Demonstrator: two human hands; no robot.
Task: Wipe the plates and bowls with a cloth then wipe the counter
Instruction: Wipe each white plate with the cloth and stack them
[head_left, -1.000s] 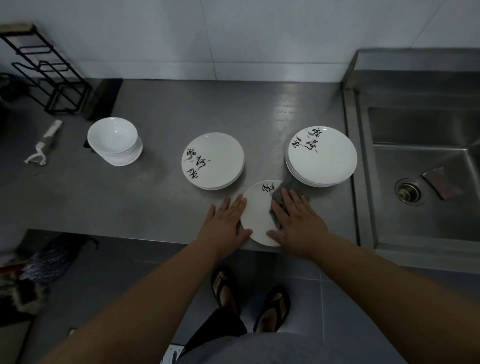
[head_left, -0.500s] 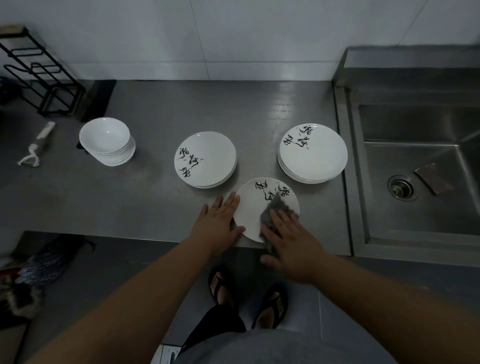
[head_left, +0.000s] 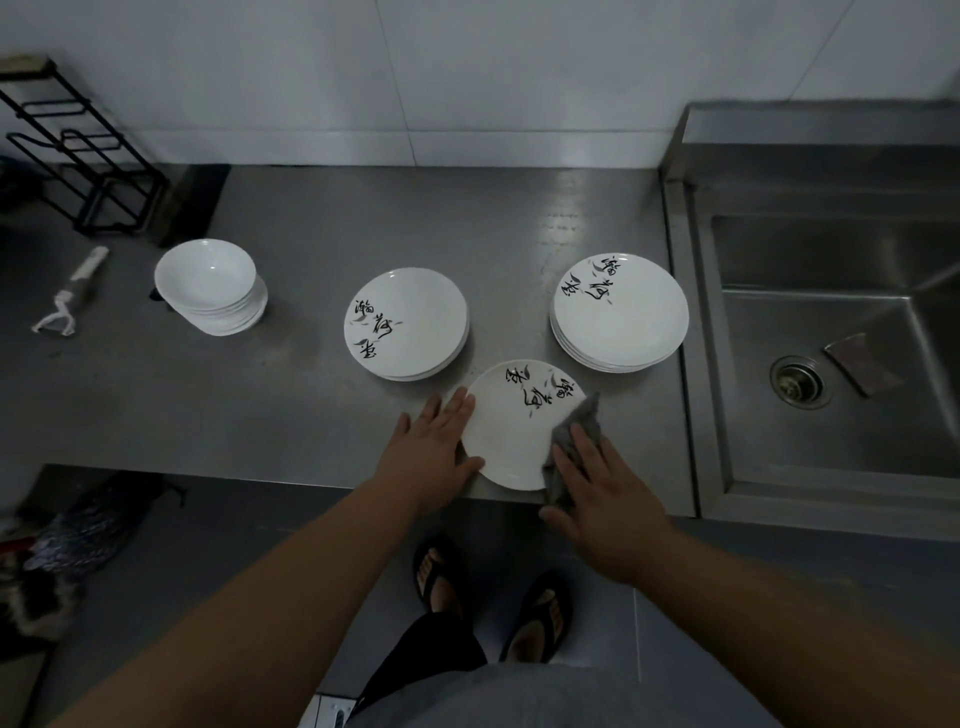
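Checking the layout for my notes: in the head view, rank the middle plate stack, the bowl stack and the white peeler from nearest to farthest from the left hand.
1. Middle plate stack, just beyond the left hand.
2. Bowl stack, farther back and to the left.
3. White peeler, farthest left, past the bowls.

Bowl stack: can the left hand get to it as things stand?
Probably yes. The left hand rests open at the edge of the plate, holding nothing, and only bare counter lies between it and the bowls.
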